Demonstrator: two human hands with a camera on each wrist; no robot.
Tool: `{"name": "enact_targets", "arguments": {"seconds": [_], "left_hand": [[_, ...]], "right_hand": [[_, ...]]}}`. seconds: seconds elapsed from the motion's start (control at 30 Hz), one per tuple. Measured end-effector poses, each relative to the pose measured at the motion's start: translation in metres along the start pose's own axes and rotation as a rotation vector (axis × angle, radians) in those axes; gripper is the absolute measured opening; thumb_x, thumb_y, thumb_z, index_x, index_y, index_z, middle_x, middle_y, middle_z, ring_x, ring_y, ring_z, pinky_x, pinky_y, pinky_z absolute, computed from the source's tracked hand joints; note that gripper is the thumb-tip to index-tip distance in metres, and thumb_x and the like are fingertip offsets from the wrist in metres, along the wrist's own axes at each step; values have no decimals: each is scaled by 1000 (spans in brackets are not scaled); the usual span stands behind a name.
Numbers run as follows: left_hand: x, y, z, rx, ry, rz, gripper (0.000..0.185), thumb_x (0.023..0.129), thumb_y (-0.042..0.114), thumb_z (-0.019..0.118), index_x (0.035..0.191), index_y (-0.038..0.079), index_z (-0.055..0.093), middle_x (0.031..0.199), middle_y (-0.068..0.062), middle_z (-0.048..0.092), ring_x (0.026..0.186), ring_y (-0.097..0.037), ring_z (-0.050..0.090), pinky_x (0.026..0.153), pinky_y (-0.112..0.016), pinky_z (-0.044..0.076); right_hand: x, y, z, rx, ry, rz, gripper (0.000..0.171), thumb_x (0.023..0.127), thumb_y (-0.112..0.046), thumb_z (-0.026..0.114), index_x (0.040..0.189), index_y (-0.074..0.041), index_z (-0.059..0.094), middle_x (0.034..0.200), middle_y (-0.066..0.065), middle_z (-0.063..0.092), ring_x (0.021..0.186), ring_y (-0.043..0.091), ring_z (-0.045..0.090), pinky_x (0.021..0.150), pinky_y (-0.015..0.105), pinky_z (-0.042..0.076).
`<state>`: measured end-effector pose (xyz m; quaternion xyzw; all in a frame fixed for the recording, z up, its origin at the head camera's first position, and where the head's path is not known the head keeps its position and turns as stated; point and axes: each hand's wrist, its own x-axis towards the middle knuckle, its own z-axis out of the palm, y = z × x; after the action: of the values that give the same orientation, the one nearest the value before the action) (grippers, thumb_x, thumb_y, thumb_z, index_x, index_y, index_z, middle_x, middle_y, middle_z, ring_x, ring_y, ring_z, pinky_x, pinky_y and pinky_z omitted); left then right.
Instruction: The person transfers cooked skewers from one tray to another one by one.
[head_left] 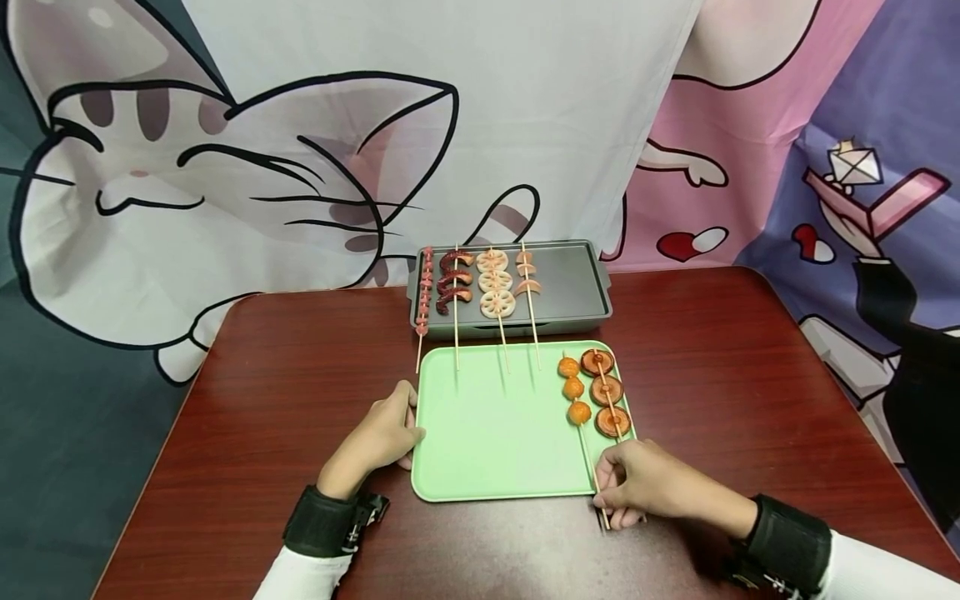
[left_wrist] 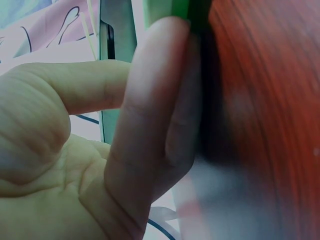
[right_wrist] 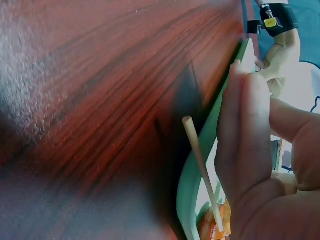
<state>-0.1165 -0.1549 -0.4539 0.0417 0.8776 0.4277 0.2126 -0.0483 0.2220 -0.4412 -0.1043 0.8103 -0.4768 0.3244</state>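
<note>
A light green tray [head_left: 495,433] lies on the dark red wooden table [head_left: 300,375]. My left hand [head_left: 411,421] rests against the tray's left edge, and in the left wrist view its fingers [left_wrist: 155,100] lie straight along the green rim [left_wrist: 185,10]. On the right side of the tray are two skewers, one of orange balls [head_left: 573,389] and one of brown round slices [head_left: 606,392]. My right hand [head_left: 606,498] pinches the bare stick of the orange-ball skewer [right_wrist: 200,160] where it passes over the near right rim [right_wrist: 190,190].
A grey grill pan [head_left: 570,279] stands behind the tray, with several loaded skewers on its left half and sticks reaching over the tray's far rim. A cartoon cat cloth [head_left: 225,183] hangs behind the table. Bare wood shows on both sides.
</note>
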Motion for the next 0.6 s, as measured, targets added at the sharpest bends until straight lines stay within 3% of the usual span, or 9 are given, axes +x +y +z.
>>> {"name": "enact_targets", "arguments": {"seconds": [0.27,0.6], "left_hand": [[1,-1,1,0,-1,-1,29,95,-6,64,116,1,45,83,-14,51,50,-26,62,47,-34,59],[0,-1,0,1,1,5,28,95,-6,63,115,1,45,83,-14,51,50,-26,61,46,-34,59]], "right_hand": [[2,-5,-4,-91,-25,36,20,88,-12,81,75,-7,67,64,5,70,53,14,71,50,31,62],[6,-9,-4,-121,-31,44,21,89,-11,80,74,-8,66,61,5,69,49,13,70,47,33,61]]}}
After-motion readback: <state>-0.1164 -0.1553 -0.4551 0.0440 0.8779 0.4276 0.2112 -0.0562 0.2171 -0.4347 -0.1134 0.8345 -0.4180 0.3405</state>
